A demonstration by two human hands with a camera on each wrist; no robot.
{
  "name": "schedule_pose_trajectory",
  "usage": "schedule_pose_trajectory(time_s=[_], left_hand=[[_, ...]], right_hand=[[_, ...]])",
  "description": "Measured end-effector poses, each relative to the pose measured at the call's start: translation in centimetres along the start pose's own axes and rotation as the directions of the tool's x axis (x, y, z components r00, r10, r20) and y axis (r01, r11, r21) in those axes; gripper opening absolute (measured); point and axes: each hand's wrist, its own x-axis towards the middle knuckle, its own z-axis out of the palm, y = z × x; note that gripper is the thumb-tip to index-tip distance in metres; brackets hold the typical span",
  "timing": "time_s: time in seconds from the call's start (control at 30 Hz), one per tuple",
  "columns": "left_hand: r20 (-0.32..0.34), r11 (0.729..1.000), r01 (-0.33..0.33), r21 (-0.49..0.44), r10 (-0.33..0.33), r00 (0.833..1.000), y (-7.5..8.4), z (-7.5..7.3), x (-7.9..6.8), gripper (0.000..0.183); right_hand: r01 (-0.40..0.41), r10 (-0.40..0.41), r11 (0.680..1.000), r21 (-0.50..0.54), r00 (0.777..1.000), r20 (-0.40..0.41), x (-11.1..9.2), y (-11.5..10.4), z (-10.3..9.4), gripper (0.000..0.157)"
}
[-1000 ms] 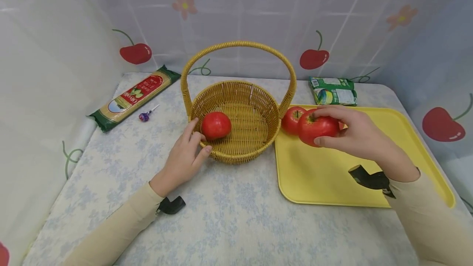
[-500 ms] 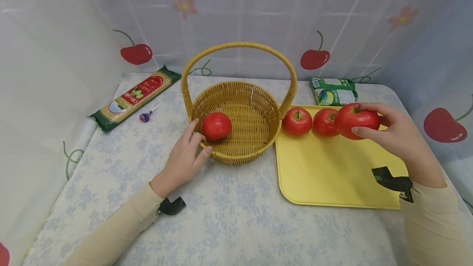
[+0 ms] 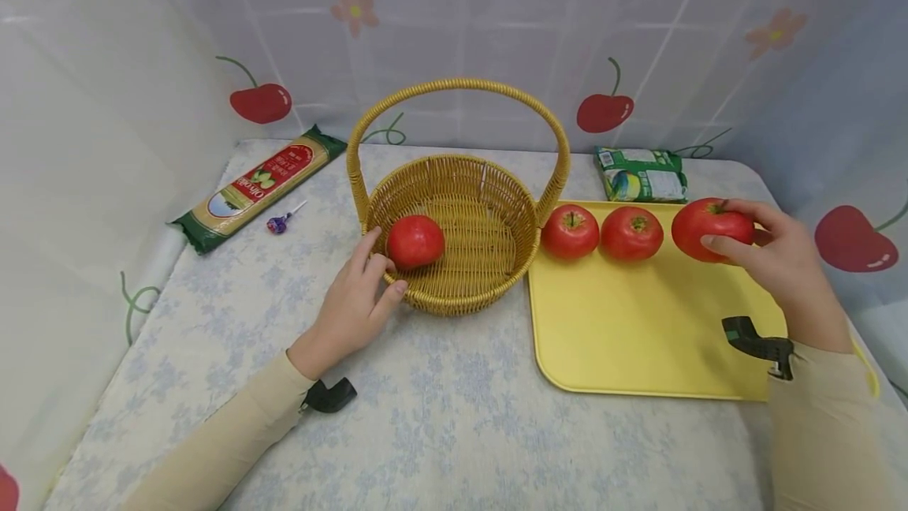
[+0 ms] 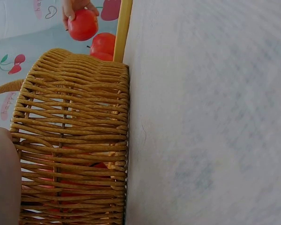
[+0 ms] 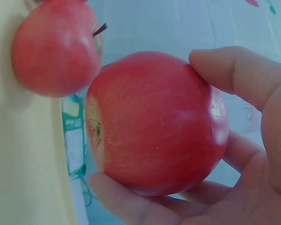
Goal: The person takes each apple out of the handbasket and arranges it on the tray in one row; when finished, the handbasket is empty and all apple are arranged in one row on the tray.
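My left hand (image 3: 355,298) holds the near left rim of a golden wicker basket (image 3: 489,290), its fingers bent over the edge. Inside the basket, close to those fingers, lies a red apple (image 3: 415,242); in the left wrist view it shows only through the weave. My right hand (image 3: 780,259) grips another red apple (image 3: 702,229) between thumb and fingers, over the far right part of a yellow tray (image 3: 638,345). Two more apples, one next to the basket (image 3: 570,233) and one in the middle (image 3: 631,233), sit along the tray's far side.
A long pasta packet (image 3: 258,189) lies at the back left, with a small lollipop (image 3: 278,224) beside it. Behind the tray is a green snack packet (image 3: 641,175). The basket's tall handle (image 3: 457,85) arches over it. Patterned curtains enclose the table.
My right hand has moved right along the tray with the apple, bringing the middle apple into full view. The left hand and the basket have stayed put.
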Motion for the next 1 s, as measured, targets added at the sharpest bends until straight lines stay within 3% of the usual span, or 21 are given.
schedule_pose_trajectory(time_s=[0.27, 0.67, 1.0], left_hand=[[0.010, 1.000, 0.008, 0.000, -0.008, 1.000, -0.1, 0.0, 0.0, 0.060], [0.007, 1.000, 0.010, 0.005, -0.010, 1.000, -0.1, 0.1, -0.1, 0.063], [-0.006, 1.000, -0.009, 0.015, 0.009, 1.000, -0.3, 0.2, -0.1, 0.067]], right_hand=[[-0.040, 0.040, 0.999, 0.012, 0.999, -0.028, 1.1, 1.9, 0.5, 0.063], [-0.029, 0.030, 0.999, 0.021, 0.999, -0.038, 2.2, 4.0, 2.1, 0.066], [-0.059, 0.060, 0.998, 0.020, 0.998, -0.035, 2.6, 4.7, 2.9, 0.061]])
